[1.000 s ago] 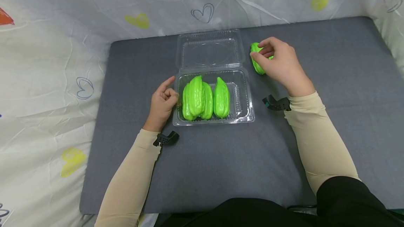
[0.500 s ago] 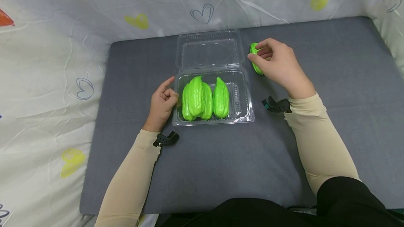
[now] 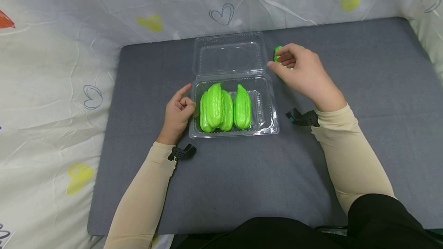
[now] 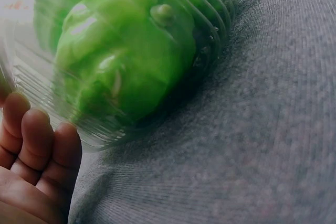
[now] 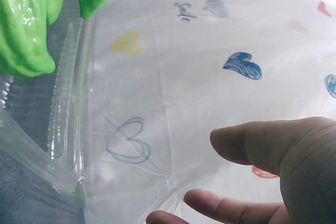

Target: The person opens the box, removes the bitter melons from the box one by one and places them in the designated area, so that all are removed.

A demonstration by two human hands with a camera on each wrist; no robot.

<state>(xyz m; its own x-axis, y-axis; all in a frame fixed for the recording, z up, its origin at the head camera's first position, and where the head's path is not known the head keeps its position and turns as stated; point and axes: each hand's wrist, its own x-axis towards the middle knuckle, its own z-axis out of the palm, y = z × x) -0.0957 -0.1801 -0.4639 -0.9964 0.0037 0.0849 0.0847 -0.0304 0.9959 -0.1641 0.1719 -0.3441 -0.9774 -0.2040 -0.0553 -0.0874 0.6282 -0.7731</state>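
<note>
In the head view a clear plastic clamshell box [image 3: 263, 107] lies with its lid [image 3: 230, 58] folded back. Several bright-green, ridged, gourd-like pieces [image 3: 215, 105] lie in its base, pointed ends away from me; one [image 3: 243, 108] sits apart from the cluster. My left hand [image 3: 176, 116] holds the box's left edge, index finger extended and the other fingers curled; the left wrist view has those fingers [image 4: 37, 135] against the clear wall. Another green piece [image 3: 277, 52] rests on the table right of the lid, mostly hidden behind my right hand [image 3: 304, 72], whose thumb and fingers are apart and hold nothing.
A grey cloth-covered table [image 3: 221, 187] bears everything. Behind it and on the left hangs a white sheet [image 3: 187, 3] printed with hearts and lettering. A black wrist mount [image 3: 302, 117] sticks inward from the right sleeve, and another [image 3: 183, 152] from the left.
My right hand has shifted slightly left and toward me, covering more of the green piece on the table. The left hand and the box stay in place.
</note>
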